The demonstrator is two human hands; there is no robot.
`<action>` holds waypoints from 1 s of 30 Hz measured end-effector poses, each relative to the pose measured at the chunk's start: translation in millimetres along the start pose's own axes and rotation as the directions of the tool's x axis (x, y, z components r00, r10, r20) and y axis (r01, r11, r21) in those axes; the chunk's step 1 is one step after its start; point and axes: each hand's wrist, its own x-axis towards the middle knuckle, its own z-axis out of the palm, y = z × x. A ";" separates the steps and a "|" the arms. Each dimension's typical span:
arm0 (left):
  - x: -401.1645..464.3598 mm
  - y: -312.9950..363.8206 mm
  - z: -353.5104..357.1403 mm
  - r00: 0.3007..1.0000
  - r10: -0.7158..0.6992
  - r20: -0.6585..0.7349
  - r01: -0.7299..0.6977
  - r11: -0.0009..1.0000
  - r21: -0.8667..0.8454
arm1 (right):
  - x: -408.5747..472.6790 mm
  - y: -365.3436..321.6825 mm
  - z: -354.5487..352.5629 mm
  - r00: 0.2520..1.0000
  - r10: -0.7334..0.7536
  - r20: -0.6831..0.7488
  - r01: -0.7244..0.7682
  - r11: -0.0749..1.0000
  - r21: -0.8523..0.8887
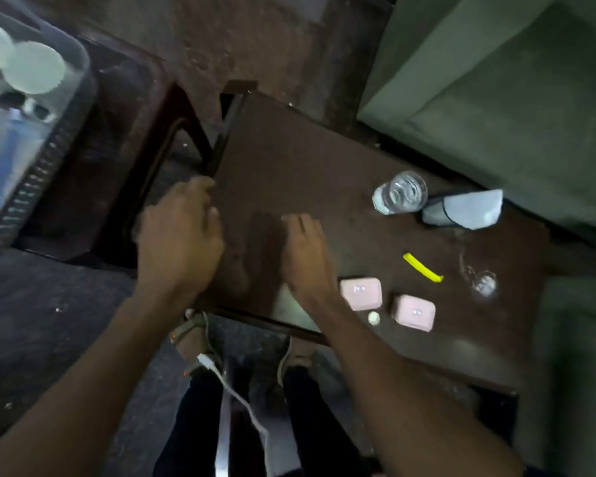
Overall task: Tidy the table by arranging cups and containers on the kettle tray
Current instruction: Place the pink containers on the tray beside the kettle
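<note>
Left hand (179, 232) & right hand (307, 249) spread wide, empty (over table (289, 160)).

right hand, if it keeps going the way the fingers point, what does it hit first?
Probably nothing: the right hand points up-frame over bare brown table. The clear glass sits well off to the right of that line.

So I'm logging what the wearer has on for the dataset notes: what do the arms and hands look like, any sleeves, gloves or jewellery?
Both forearms are bare right to the bottom of the frame, with no sleeve showing. The left hand and the right hand wear no gloves, and no ring, watch or bracelet can be made out, though the picture is somewhat blurred.
</note>
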 end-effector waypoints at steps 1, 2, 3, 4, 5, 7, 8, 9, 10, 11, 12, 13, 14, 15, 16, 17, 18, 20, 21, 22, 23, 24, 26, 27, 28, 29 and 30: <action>-5.0 22.0 24.2 0.995 0.032 0.092 -0.033 0.999 0.003 | -15.3 36.6 -7.0 0.995 0.094 -0.016 -0.094 0.995 -0.019; -10.0 38.9 44.8 0.984 0.061 0.168 -0.064 0.998 0.010 | -29.5 65.7 -13.8 0.987 0.161 -0.025 -0.162 0.986 -0.040; -14.3 49.9 61.9 0.970 0.088 0.227 -0.098 0.995 0.034 | -41.6 88.0 -19.2 0.980 0.198 -0.032 -0.199 0.979 -0.048; -20.9 64.1 82.7 0.950 0.114 0.291 -0.140 0.987 0.071 | -55.6 112.8 -26.3 0.971 0.237 -0.042 -0.239 0.970 -0.046; -28.2 78.5 104.3 0.926 0.138 0.352 -0.185 0.977 0.105 | -68.6 137.1 -34.2 0.960 0.273 -0.057 -0.276 0.960 -0.053; -42.3 102.4 142.5 0.876 0.176 0.449 -0.269 0.951 0.151 | -91.0 180.4 -46.7 0.933 0.347 -0.091 -0.354 0.932 -0.080; -49.4 111.4 159.7 0.854 0.189 0.485 -0.305 0.937 0.172 | -100.7 198.4 -50.9 0.919 0.380 -0.101 -0.388 0.918 -0.080; -56.1 118.8 175.5 0.835 0.196 0.514 -0.335 0.922 0.193 | -109.6 214.1 -53.3 0.915 0.391 -0.100 -0.400 0.912 -0.087; -62.2 124.7 189.7 0.819 0.199 0.539 -0.361 0.908 0.213 | -116.5 226.6 -53.2 0.923 0.377 -0.084 -0.384 0.917 -0.108; -67.2 128.6 201.8 0.804 0.202 0.559 -0.387 0.891 0.236 | -121.2 235.7 -51.3 0.937 0.344 -0.058 -0.348 0.927 -0.138; -70.9 131.3 212.4 0.795 0.202 0.573 -0.411 0.873 0.263 | -123.5 242.1 -48.6 0.952 0.304 -0.035 -0.306 0.940 -0.152; -73.9 132.4 221.4 0.789 0.200 0.582 -0.429 0.856 0.287 | -123.0 245.0 -45.4 0.963 0.268 -0.023 -0.269 0.952 -0.146; -76.3 133.0 229.1 0.784 0.199 0.588 -0.442 0.844 0.304 | -121.3 245.0 -41.8 0.971 0.239 -0.015 -0.239 0.963 -0.126; -78.4 133.7 235.7 0.781 0.196 0.593 -0.450 0.835 0.317 | -119.0 243.3 -37.8 0.977 0.215 -0.002 -0.214 0.971 -0.106; -80.0 134.1 240.8 0.780 0.191 0.596 -0.455 0.827 0.330 | -115.8 240.6 -33.7 0.982 0.190 0.021 -0.187 0.979 -0.084; -81.3 134.5 244.9 0.782 0.187 0.594 -0.458 0.820 0.344 | -111.9 237.8 -29.9 0.986 0.162 0.047 -0.159 0.985 -0.062; -82.3 135.3 248.5 0.784 0.184 0.593 -0.461 0.813 0.356 | -108.6 235.6 -26.4 0.988 0.138 0.072 -0.135 0.990 -0.042; -82.9 137.4 252.9 0.785 0.172 0.596 -0.463 0.801 0.379 | -103.6 230.4 -19.7 0.986 0.113 0.120 -0.112 0.994 -0.016; -82.7 138.7 254.1 0.784 0.163 0.598 -0.460 0.799 0.386 | -102.3 227.8 -17.2 0.985 0.111 0.134 -0.112 0.994 -0.005; -82.2 140.3 255.2 0.784 0.159 0.600 -0.457 0.802 0.384 | -101.9 225.9 -15.2 0.983 0.120 0.136 -0.122 0.993 0.008; -81.1 142.4 255.8 0.786 0.159 0.597 -0.451 0.808 0.379 | -101.4 224.8 -13.8 0.983 0.133 0.128 -0.137 0.990 0.023; -80.0 145.0 255.5 0.791 0.162 0.590 -0.444 0.815 0.372 | -101.2 223.9 -13.7 0.983 0.141 0.114 -0.146 0.989 0.039; -76.2 151.2 252.8 0.809 0.184 0.559 -0.430 0.833 0.348 | -98.0 223.3 -16.2 0.985 0.137 0.101 -0.145 0.986 0.077; -73.5 154.2 250.2 0.820 0.199 0.536 -0.421 0.845 0.329 | -94.1 223.0 -19.1 0.986 0.138 0.098 -0.147 0.985 0.093; -70.2 156.6 246.6 0.836 0.212 0.507 -0.408 0.858 0.313 | -89.0 222.1 -22.8 0.986 0.143 0.092 -0.152 0.983 0.106; -65.9 157.9 242.3 0.853 0.221 0.473 -0.393 0.868 0.304 | -82.3 220.2 -26.4 0.987 0.141 0.078 -0.149 0.982 0.119; -60.5 158.1 237.6 0.870 0.229 0.436 -0.381 0.875 0.300 | -74.5 217.1 -30.2 0.990 0.127 0.055 -0.133 0.983 0.128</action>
